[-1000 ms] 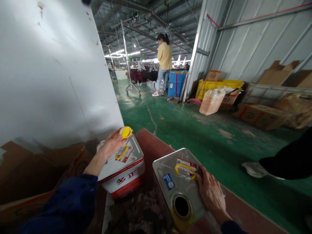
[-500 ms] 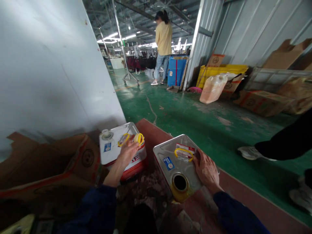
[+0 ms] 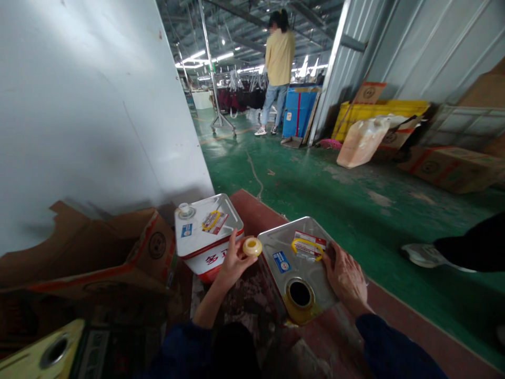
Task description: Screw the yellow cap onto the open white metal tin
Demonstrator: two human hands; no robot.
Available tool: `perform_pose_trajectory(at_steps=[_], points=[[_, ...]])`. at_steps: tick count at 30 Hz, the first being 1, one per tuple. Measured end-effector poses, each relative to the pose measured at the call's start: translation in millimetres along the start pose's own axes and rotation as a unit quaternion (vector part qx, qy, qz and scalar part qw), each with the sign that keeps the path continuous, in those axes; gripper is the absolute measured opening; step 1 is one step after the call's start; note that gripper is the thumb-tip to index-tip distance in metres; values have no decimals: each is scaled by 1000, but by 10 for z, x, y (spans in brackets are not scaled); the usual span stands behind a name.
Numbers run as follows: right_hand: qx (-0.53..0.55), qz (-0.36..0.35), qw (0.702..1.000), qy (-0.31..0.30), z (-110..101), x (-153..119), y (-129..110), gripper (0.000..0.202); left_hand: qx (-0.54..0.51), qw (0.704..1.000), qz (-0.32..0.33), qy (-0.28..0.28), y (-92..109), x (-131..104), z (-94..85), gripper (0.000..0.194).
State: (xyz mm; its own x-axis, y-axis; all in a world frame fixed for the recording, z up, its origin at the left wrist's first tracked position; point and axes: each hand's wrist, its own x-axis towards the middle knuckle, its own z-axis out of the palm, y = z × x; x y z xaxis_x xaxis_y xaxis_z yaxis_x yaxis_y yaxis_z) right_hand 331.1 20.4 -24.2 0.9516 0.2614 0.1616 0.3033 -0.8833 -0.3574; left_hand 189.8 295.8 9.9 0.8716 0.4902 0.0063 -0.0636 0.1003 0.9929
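Left hand [image 3: 232, 260] pinches yellow cap [image 3: 252, 246] at centre frame, grip closed on it. Right hand [image 3: 346, 277] lies flat, fingers spread, on open tin [image 3: 296, 268] w/ uncapped spout [image 3: 300, 293], lower centre.

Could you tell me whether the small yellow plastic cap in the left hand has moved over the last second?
Yes. The small yellow plastic cap, pinched in the left hand, has left the white-and-red tin can and come beside the open silver tin can.

bright ceiling strip lights glare far back, foreground dim, edges warped and perhaps slightly blurred.
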Motion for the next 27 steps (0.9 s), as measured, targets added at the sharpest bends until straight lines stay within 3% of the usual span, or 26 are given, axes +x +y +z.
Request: perform_pose_trajectory(at_steps=[2, 6, 11, 14, 17, 20, 25, 27], points=[[1, 2, 1000, 3, 3, 2, 10, 53, 160, 983, 71, -62, 17, -43, -20, 101], [15, -4, 1000, 15, -21, -21, 17, 53, 380, 891, 167, -181, 144, -212, 81, 93], [43, -13, 999, 21, -68, -41, 28, 53, 455, 815, 173, -314, 285, -289, 359, 95], [50, -12, 998, 24, -85, -55, 34, 52, 443, 794, 192, -369, 275, -272, 477, 97], [51, -10, 998, 26, -94, -72, 37, 52, 404, 806, 171, -398, 215, -243, 511, 95], [51, -11, 998, 26, -98, -78, 40, 52, 419, 804, 182, -380, 184, -230, 552, 94], [52, -15, 998, 31, -92, -76, 48, 51, 514, 718, 256, -393, 233, -289, 811, 94], [54, -17, 998, 34, -91, -78, 51, 51, 513, 702, 266, -417, 242, -282, 895, 96]])
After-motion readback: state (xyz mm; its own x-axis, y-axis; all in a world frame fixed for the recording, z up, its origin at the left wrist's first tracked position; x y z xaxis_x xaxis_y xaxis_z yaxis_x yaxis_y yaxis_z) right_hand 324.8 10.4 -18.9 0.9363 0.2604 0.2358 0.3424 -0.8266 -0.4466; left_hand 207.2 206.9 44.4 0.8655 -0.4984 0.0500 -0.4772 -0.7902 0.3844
